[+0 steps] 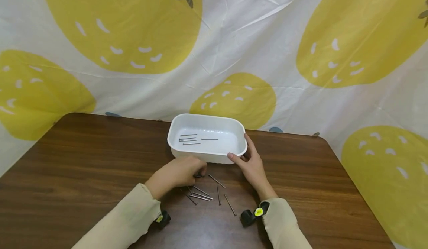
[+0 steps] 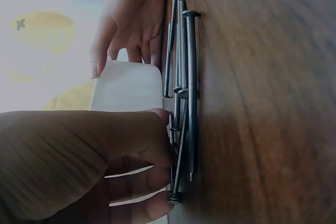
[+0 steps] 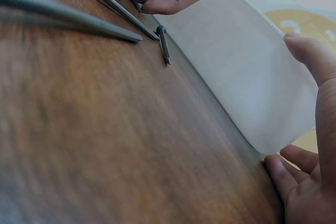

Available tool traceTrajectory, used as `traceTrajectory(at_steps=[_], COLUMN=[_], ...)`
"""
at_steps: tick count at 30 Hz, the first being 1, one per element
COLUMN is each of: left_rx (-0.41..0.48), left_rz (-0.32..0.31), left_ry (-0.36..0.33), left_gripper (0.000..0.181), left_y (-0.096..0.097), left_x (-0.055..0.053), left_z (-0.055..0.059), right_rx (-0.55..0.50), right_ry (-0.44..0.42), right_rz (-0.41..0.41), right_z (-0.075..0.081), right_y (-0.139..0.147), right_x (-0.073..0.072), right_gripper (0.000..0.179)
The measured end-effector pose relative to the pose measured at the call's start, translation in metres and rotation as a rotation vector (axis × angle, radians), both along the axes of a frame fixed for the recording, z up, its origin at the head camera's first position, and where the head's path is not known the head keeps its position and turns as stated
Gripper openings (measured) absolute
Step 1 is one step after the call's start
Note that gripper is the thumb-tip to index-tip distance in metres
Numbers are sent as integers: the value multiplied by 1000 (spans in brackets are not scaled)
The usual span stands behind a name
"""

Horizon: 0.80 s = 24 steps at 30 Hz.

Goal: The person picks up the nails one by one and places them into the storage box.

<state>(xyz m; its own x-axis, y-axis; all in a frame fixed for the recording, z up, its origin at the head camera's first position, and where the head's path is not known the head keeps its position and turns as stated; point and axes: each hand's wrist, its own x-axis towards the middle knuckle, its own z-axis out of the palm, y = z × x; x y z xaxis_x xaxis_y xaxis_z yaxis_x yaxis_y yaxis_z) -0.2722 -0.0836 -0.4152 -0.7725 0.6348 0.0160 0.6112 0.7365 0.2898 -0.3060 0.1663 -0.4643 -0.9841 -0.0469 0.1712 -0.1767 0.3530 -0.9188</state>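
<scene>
A white rectangular container stands on the table, with several nails lying on its floor, mostly toward the left end. My right hand holds its near right corner, thumb over the rim and fingers against the side. Just in front of the container, my left hand is lowered to the tabletop, fingers curled, pinching a nail by its fingertips. Several loose steel nails lie beside and below that hand, pointing different ways. The left wrist view shows nails close to the left fingers.
The brown wooden table extends to both sides. A white cloth with yellow fruit shapes hangs behind its far edge. Another nail lies toward the right wrist's black camera.
</scene>
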Motion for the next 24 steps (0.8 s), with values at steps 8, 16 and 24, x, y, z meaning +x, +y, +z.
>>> traceTrajectory(at_steps=[8,16,24], left_rx=[-4,22,47], left_rz=[-27,-85,-132], left_ry=[0,21,88], left_gripper=[31,29,28], left_y=[0,-1,1], left_x=[-2,-4,-4], left_z=[-1,1,1], right_rx=[-8,-6,-11], right_ry=[-2,1,1], right_rz=[3,2,2], right_z=[0,0,0], right_y=[1,1,0], right_x=[0,0,0], right_gripper=[90,90,91])
